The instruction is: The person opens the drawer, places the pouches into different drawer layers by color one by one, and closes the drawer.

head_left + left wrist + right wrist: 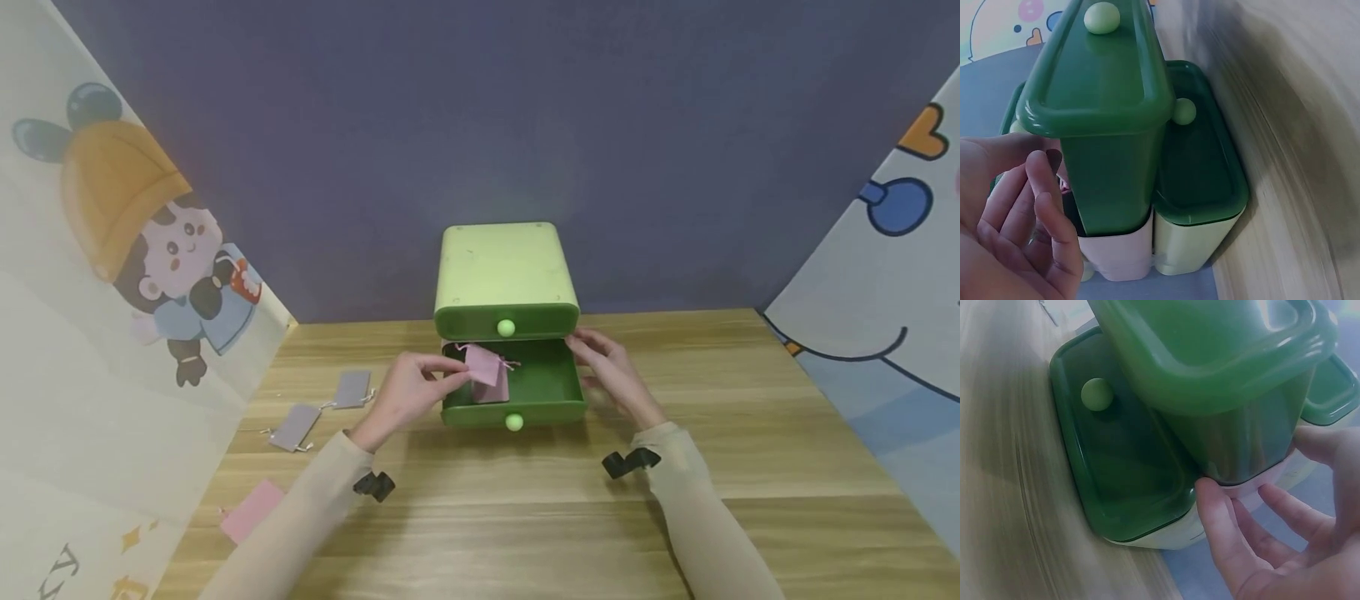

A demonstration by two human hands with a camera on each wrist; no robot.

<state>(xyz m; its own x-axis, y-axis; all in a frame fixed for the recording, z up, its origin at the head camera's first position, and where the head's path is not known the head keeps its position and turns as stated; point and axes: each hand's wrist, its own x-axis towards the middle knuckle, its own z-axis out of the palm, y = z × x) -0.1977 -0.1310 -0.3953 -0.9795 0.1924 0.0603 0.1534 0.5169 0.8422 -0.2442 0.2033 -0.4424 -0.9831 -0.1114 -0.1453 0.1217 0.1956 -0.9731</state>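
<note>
A small cabinet (504,265) with a pale green top and dark green drawers stands against the back wall. Its middle drawer (551,385) is pulled out. My left hand (408,387) pinches a small pink drawstring pouch (482,365) between thumb and fingertips over the drawer's left part. Beneath it a second pink pouch (491,392) lies inside the drawer. In the left wrist view the fingers hide most of the held pouch. My right hand (613,375) rests its fingertips on the cabinet's right side, beside the drawer, as the right wrist view also shows, with the fingers fairly straight.
Left on the wooden table (480,517) lie two grey drawstring pouches, one farther back (352,389) and one nearer (296,427). A pink pouch (253,510) lies closer, beside the left forearm. The closed bottom drawer (1200,169) has a round knob. Printed panels flank the table.
</note>
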